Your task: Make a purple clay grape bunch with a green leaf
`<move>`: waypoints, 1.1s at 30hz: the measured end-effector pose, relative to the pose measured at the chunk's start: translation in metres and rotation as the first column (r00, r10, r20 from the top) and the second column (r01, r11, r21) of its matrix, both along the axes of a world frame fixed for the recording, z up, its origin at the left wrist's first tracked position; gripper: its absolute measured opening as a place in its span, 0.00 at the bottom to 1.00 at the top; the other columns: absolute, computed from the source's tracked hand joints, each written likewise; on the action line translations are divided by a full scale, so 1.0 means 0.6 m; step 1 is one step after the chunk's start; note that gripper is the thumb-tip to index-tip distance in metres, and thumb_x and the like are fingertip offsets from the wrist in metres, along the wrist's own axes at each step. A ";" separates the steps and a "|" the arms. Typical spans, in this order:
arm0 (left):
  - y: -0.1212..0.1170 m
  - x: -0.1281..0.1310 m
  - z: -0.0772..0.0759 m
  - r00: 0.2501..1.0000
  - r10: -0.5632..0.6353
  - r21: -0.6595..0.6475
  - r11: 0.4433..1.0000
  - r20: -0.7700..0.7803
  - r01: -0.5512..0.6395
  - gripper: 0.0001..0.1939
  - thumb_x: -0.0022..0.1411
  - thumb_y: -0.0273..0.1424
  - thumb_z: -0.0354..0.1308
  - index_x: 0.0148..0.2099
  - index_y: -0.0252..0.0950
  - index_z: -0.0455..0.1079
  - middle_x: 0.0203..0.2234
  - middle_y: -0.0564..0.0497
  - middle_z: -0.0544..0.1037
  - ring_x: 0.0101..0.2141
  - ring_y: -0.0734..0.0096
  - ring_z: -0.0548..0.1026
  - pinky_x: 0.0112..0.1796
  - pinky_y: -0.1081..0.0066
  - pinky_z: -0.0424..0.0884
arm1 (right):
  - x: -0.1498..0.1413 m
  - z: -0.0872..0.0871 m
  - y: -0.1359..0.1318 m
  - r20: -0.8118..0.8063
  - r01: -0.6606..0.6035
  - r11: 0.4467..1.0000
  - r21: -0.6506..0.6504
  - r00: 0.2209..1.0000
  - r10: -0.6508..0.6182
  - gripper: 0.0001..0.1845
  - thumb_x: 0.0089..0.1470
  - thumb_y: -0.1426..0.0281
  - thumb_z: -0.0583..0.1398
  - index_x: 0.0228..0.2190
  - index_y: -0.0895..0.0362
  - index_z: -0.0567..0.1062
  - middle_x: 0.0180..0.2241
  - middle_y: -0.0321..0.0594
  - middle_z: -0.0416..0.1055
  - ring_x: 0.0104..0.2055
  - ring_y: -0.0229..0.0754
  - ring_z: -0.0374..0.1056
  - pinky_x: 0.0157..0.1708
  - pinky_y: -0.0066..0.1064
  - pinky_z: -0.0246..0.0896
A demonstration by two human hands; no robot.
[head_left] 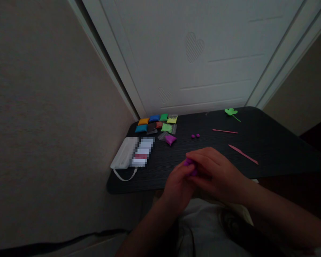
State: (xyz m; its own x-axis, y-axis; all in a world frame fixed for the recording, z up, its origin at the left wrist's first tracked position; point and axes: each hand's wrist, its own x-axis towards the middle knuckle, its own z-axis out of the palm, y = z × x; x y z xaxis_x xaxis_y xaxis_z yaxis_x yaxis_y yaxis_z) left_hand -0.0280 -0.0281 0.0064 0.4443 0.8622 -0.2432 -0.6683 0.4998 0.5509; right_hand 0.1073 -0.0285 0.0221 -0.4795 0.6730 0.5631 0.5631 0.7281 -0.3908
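Between my two hands is a lump of purple modelling clay (193,172), held above the front edge of the dark table. My left hand (179,182) grips it from the left, thumb pressed on it. My right hand (214,167) curves over the clay from the right, its fingers closed around it and hiding much of it. Just beyond the hands, two small purple clay balls (195,136) lie side by side on the table. To their left sits an opened bag of purple clay (170,139).
Several bags of coloured clay (154,118) lie at the back left. A white power bank (125,153) and a blurred phone (143,151) are at left, joined by a cable. A pink stick (224,131), pink clay knife (243,154) and green clover shape (231,112) lie at right.
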 end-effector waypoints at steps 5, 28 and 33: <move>0.000 0.000 0.001 1.000 -0.009 0.039 0.999 -0.015 0.010 0.05 0.47 0.26 0.57 0.30 0.31 0.69 0.24 0.53 0.72 0.28 0.78 0.69 0.32 0.76 0.64 | -0.002 -0.003 0.001 -0.016 0.006 0.999 0.042 1.000 -0.006 0.21 0.49 0.69 0.57 0.47 0.59 0.63 0.43 0.46 0.67 0.46 0.44 0.62 0.45 0.39 0.58; 0.010 0.004 -0.002 0.996 -0.088 -0.038 0.995 0.030 0.089 0.22 0.58 0.45 0.43 0.36 0.32 0.68 0.24 0.50 0.71 0.27 0.72 0.70 0.31 0.71 0.66 | 0.000 -0.016 0.006 -0.051 0.017 0.999 0.041 0.999 -0.015 0.23 0.47 0.68 0.58 0.46 0.57 0.63 0.43 0.45 0.68 0.45 0.45 0.63 0.45 0.40 0.58; 0.008 0.008 -0.021 0.995 0.083 -0.026 0.996 -0.046 -0.085 0.15 0.57 0.39 0.49 0.36 0.33 0.68 0.26 0.52 0.72 0.28 0.75 0.69 0.33 0.74 0.65 | -0.001 -0.020 0.009 -0.013 0.028 1.000 0.005 1.000 -0.028 0.23 0.47 0.69 0.58 0.47 0.57 0.63 0.43 0.45 0.68 0.45 0.44 0.63 0.45 0.39 0.57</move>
State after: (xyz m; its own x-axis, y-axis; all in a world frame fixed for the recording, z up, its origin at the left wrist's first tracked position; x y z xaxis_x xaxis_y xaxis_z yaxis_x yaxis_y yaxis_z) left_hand -0.0230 -0.0232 -0.0064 0.3586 0.8885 -0.2862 -0.6834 0.4587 0.5679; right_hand 0.1065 -0.0234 0.0100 -0.4537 0.6832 0.5722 0.5781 0.7143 -0.3945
